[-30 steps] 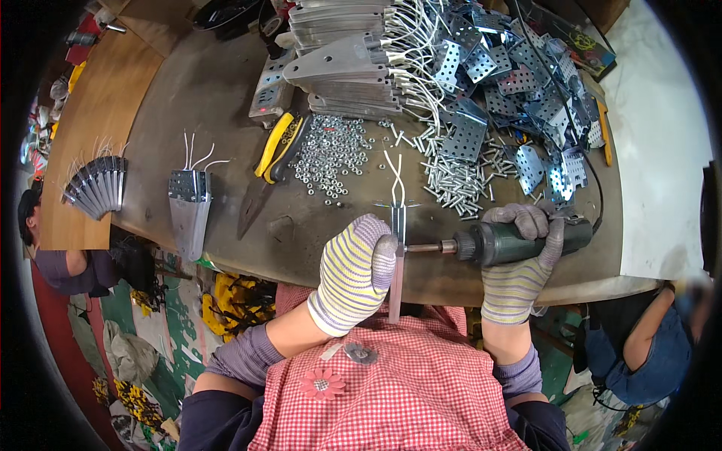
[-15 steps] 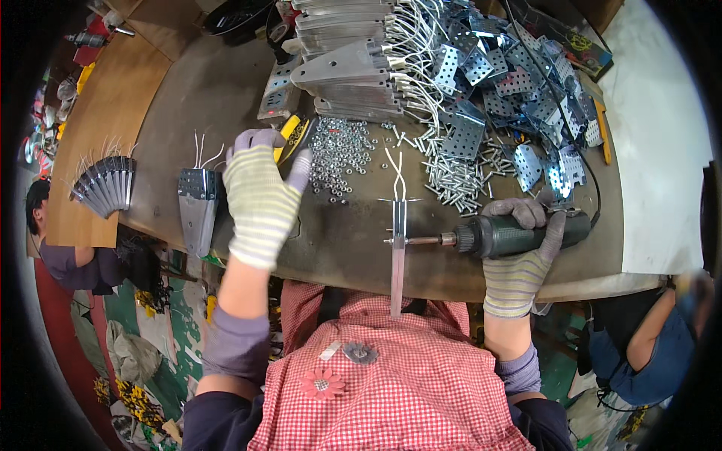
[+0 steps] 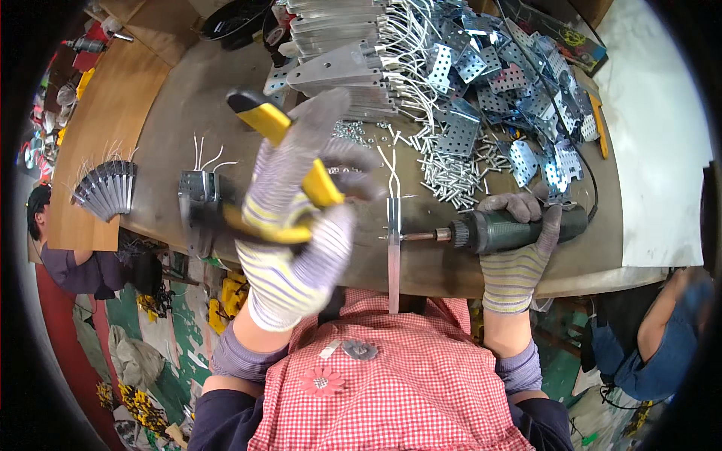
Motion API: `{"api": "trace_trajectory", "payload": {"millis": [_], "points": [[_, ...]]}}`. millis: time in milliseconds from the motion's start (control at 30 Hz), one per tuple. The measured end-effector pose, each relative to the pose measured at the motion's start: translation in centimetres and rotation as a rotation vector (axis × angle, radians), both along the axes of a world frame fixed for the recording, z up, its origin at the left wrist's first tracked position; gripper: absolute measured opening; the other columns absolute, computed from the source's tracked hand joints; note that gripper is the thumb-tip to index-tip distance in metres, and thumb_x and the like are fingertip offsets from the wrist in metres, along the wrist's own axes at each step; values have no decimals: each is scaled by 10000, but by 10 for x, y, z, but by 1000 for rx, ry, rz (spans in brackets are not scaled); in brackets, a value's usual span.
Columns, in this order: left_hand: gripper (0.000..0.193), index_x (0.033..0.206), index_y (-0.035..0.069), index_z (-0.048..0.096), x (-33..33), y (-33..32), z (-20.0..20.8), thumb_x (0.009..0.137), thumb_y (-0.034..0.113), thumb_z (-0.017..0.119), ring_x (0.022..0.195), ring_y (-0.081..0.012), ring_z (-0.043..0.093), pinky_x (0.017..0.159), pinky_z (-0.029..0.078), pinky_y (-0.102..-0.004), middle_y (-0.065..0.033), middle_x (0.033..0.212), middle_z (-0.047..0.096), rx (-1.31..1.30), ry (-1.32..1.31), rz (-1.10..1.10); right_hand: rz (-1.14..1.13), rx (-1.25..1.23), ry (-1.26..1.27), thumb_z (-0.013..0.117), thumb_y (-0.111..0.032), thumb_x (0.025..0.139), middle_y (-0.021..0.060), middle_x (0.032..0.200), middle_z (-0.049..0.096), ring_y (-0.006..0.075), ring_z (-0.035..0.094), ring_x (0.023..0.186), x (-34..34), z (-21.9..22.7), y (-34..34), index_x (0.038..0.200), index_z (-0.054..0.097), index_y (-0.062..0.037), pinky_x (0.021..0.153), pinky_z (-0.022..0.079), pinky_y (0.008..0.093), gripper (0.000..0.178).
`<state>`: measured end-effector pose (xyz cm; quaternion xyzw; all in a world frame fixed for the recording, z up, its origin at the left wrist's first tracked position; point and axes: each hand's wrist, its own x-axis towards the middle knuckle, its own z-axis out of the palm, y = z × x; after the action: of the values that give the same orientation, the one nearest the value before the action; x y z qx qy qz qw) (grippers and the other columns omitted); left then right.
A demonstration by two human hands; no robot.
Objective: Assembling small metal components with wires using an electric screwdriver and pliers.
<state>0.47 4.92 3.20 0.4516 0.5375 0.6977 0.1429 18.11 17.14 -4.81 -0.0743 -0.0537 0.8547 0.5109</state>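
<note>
Head view: we find the left hand (image 3: 297,225), gloved in striped knit, raised above the table (image 3: 195,113) with its fingers clamped on yellow-handled pliers (image 3: 289,161); hand and tool are motion-blurred. The right hand (image 3: 519,240), gloved alike, has its fingers wrapped tight around a dark green power driver (image 3: 511,228) lying on the table near its front edge. The driver's bit touches a narrow metal strip (image 3: 393,255) that overhangs the edge towards the red checked apron (image 3: 406,383); two white wires (image 3: 392,169) rise from the strip's top. Behind lie loose screws (image 3: 451,169), perforated metal brackets (image 3: 511,83) and stacked metal plates (image 3: 338,52). A fan of finished pieces (image 3: 105,188) sits far left.
</note>
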Motion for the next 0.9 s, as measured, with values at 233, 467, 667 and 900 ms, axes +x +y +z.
{"api": "trace_trajectory", "payload": {"millis": [233,467,667,900], "points": [[620,1403,45,399,28,17,12,855,153,670,705,-143,546,624,512,-270,-50,946,516,103,114,36,8,-37,45,651,-279,894,-52,786,356,102,421,760,-2,4,-1,1064,516,-158,925,397,384,248],[351,1164,50,571,14,20,-2,832,76,683,678,-96,507,546,440,-218,-36,915,547,137,398,-67,-31,27,-36,619,-286,918,-60,781,354,102,420,766,-2,3,-5,1015,495,-168,909,400,370,197],[401,1185,84,578,20,11,4,810,73,718,722,-90,531,637,460,-204,-25,930,554,12,427,10,-31,-43,-127,606,-371,916,-56,778,338,99,412,772,-4,10,-7,1067,516,-165,895,399,362,271],[499,1234,-16,549,-22,0,-8,857,281,686,620,-85,513,546,423,-215,-25,937,546,130,-257,-52,-4,-75,77,631,-487,854,-53,760,330,113,410,747,1,3,0,1123,552,-155,926,380,368,434]]}}
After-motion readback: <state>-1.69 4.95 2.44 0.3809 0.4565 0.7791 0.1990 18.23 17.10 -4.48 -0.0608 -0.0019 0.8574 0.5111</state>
